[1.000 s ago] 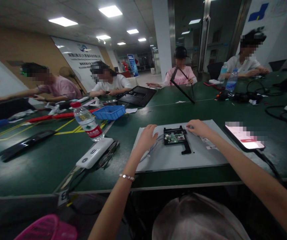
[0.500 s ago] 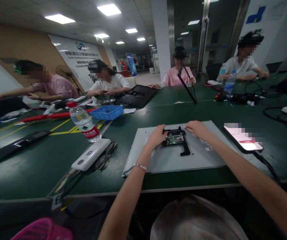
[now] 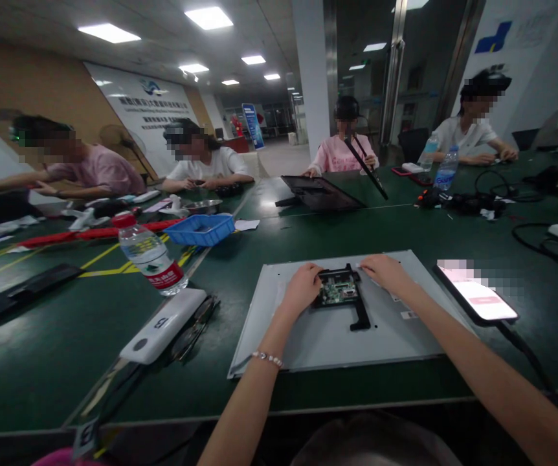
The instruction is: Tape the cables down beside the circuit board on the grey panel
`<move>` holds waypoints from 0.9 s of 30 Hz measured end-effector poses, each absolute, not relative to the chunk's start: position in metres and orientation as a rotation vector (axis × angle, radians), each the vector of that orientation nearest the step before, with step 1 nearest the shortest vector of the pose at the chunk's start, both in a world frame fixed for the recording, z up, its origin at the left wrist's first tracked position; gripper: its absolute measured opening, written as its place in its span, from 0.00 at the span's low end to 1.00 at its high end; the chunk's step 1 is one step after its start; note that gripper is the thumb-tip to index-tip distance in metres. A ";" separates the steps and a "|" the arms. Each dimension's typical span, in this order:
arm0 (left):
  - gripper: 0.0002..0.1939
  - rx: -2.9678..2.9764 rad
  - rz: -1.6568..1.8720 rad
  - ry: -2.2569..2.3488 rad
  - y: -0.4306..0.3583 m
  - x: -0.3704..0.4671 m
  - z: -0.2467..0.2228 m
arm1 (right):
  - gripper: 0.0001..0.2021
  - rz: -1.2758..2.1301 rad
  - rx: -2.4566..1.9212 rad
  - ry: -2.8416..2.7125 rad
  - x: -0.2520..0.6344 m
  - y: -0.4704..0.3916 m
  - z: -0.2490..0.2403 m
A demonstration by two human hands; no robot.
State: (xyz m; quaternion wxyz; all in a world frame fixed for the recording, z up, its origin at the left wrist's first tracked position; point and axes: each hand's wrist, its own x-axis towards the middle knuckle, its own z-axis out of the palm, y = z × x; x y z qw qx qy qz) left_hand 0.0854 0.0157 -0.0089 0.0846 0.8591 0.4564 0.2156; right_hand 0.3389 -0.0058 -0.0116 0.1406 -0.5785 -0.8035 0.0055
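Note:
A grey metal panel [image 3: 289, 343] lies flat on the table in front of me. Near its far middle rests a black plastic bracket [image 3: 360, 317] that frames a green circuit board [image 3: 340, 291]. My left hand [image 3: 303, 285] is closed at the bracket's left side, the curled fingers gripping its edge beside the board. Just past the bracket's upper right corner, my right hand [image 3: 380, 268] is closed in a pinch low over the panel. Its fingertips are small in view, and what they hold cannot be made out.
Left of the panel are a white power bank [image 3: 165, 327], eyeglasses [image 3: 194, 330], a water bottle [image 3: 155, 259] and a blue tray [image 3: 201, 230]. A lit phone [image 3: 478, 294] with a cable lies to the right. Several people sit around the table.
My view has tilted slightly, so the table things appear lower. Both hands stay by the bracket. Across the table, a large black panel has swung to the right near the person in pink.

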 end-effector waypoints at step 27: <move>0.58 2.293 0.370 1.006 0.001 0.059 -0.001 | 0.12 -0.090 -1.508 -2.253 0.325 -0.008 -0.006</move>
